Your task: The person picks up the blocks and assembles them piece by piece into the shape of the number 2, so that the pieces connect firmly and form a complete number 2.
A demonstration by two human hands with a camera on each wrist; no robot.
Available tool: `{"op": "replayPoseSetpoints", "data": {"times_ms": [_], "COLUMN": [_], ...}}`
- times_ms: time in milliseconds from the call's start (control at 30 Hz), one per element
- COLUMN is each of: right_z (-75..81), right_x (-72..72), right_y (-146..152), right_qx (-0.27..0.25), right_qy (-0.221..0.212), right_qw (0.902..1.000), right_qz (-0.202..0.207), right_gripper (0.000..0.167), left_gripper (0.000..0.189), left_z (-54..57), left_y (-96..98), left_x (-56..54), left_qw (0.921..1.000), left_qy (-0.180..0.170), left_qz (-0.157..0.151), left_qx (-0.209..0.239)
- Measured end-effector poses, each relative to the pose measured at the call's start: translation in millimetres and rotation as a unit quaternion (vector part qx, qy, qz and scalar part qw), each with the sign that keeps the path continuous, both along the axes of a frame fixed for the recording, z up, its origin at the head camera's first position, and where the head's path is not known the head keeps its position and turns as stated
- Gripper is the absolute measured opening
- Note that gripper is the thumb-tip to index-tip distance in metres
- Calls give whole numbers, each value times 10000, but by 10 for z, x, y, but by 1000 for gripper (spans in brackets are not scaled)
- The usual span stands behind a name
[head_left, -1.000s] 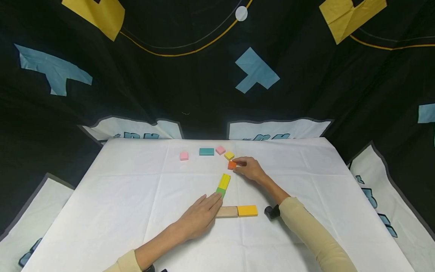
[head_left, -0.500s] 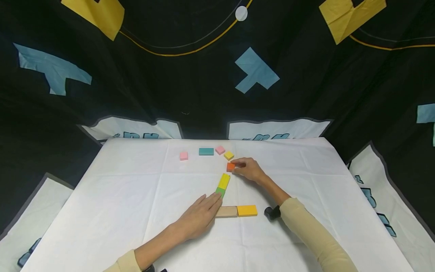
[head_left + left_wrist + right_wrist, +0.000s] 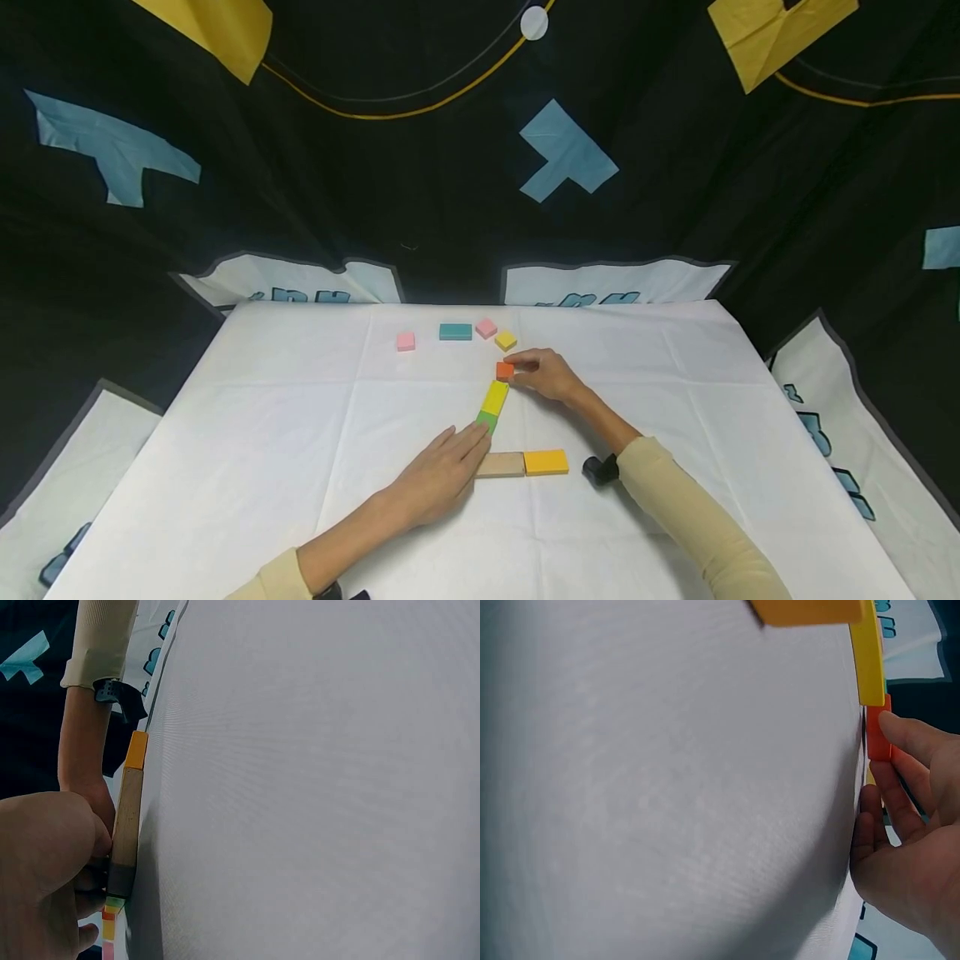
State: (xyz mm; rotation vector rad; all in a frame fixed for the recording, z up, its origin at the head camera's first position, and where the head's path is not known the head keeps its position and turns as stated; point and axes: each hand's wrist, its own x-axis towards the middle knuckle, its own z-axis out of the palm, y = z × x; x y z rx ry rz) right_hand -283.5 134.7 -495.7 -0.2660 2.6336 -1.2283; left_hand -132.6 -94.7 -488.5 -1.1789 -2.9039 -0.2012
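Observation:
Over a white cloth, my right hand (image 3: 551,375) pinches a small orange block (image 3: 504,371) between thumb and fingers; the right wrist view shows the thumb on this orange block (image 3: 876,735). It stands at the far end of a yellow block (image 3: 495,397), which lines up with a green block (image 3: 487,419). My left hand (image 3: 442,473) lies with its fingers extended, fingertips at the green block. Beside it a plain wooden block (image 3: 501,465) is partly covered by the hand, with an amber block (image 3: 546,462) end to end on its right.
Towards the table's far edge lie a pink block (image 3: 406,342), a teal block (image 3: 455,332), another pink block (image 3: 486,327) and a small yellow block (image 3: 506,340). A black wrist device (image 3: 600,471) sits at the right cuff. Behind hangs a dark patterned cloth (image 3: 450,183).
My right hand has slid the orange block a little left and nearer, away from the small yellow block, up to the end of the yellow one. The left hand stays put.

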Motion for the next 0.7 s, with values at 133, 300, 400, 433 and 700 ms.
{"op": "replayPoseSetpoints", "data": {"times_ms": [133, 300, 400, 433, 700], "right_z": [11, 13, 7, 4, 18], "right_x": [2, 3, -1, -3, -19], "right_y": [-5, -14, -22, -24, -30], "right_qx": [-12, 33, 21, 17, -46], "right_qy": [-6, -79, -121, -127, -208], "right_qw": [10000, 9999, 9999, 9999, 9998], "right_qz": [44, 57, 40, 37, 43], "right_gripper": [36, 37, 38, 38, 39], "left_gripper": [49, 49, 49, 49, 49], "left_z": [2, -6, -8, -8, -8], "left_y": [1, 3, 5, 6, 4], "left_x": [-3, -5, -4, -4, -9], "left_qw": [10000, 10000, 10000, 10000, 10000], "left_qy": [2, -38, -58, -65, -55], "left_qz": [4, 8, 18, 21, 24], "left_qx": [26, 14, -1, -4, -25]}}
